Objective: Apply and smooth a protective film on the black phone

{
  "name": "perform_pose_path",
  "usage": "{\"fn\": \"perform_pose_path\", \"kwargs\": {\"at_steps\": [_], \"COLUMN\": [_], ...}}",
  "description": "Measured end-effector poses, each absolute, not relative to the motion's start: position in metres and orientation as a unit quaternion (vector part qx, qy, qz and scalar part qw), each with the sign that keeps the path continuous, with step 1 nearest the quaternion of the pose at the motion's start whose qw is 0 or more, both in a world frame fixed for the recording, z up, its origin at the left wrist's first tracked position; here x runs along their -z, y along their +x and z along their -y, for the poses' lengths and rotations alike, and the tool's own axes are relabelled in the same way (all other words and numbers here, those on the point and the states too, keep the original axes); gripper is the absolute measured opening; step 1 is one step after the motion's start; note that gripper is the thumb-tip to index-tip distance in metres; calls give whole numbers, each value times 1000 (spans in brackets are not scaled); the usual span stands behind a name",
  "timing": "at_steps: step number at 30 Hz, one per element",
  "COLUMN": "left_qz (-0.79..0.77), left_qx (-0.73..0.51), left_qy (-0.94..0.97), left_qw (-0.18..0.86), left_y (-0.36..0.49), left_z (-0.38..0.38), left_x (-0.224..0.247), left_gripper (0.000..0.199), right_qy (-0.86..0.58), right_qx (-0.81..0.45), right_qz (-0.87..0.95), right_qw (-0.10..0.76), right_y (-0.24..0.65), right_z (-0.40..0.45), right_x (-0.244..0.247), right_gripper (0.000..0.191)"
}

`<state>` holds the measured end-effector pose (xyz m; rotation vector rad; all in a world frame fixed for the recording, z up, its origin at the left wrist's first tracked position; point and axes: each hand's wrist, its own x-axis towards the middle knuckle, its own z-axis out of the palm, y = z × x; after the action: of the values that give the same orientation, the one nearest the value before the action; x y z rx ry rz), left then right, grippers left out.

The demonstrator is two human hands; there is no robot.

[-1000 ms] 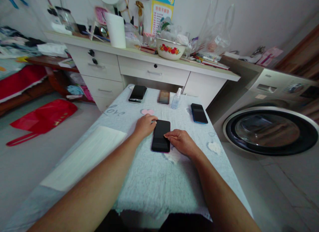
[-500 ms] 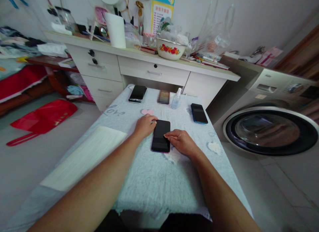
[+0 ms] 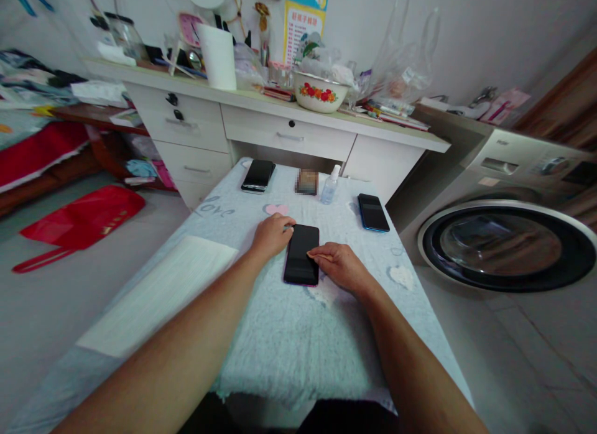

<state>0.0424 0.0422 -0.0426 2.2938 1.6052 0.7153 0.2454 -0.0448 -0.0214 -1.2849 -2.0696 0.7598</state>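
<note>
A black phone point(image 3: 302, 257) with a reddish edge lies flat on the cloth-covered table point(image 3: 298, 353). My left hand point(image 3: 273, 236) rests at its upper left corner, fingers bent together against the edge; whatever they may hold is too small to tell. On the phone's right side, my right hand point(image 3: 338, 264) is closed, its fingertips pinching a small tan thing over the screen. Beyond them stand a clear spray bottle point(image 3: 329, 186) and a pixelated brown item point(image 3: 306, 181). A second phone point(image 3: 372, 212) lies at the right, and a dark stack of phones point(image 3: 258, 175) at the far left.
A whitish cloth strip point(image 3: 161, 297) lies along the table's left side. Behind the table is a white desk point(image 3: 289, 132) bearing a flowered bowl point(image 3: 321, 93) and a paper roll point(image 3: 217, 58). A washing machine point(image 3: 504, 235) stands at the right, a red bag point(image 3: 84, 226) on the floor.
</note>
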Motion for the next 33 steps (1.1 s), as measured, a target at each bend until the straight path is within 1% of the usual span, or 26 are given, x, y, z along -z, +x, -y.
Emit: {"fn": "perform_pose_path", "kwargs": {"at_steps": [33], "left_qz": [-553], "left_qx": [-240], "left_qy": [788], "left_qw": [125], "left_y": [43], "left_z": [-41], "left_x": [40], "left_gripper": [27], "right_qy": [-486], "right_qx": [-307], "right_qz": [763], "right_qw": [297], "right_y": [244], "right_z": [46], "right_x": [21], "right_gripper": [23]}}
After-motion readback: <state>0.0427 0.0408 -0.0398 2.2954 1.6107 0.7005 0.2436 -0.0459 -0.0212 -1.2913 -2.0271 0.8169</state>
